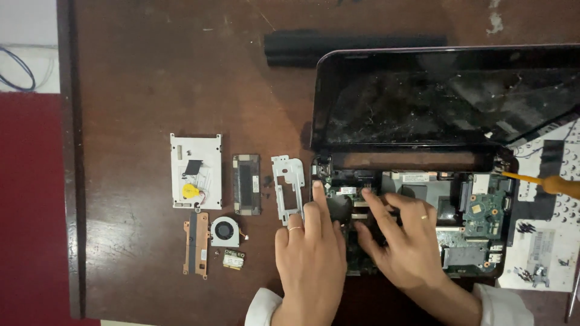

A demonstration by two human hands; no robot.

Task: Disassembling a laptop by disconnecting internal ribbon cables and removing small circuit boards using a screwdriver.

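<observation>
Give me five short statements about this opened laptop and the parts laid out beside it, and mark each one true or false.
1. Both hands rest on the opened laptop base. True: the left hand and the right hand lie on its exposed boards.
2. The small round fan sits inside the laptop. False: it lies on the table, left of the laptop.
3. A yellow-handled screwdriver is in the right hand. False: it lies at the right edge, away from both hands.
4. The laptop screen is folded back, away from the person. True.
5. The silver bracket lies right of the laptop. False: it lies just left of it.
</observation>
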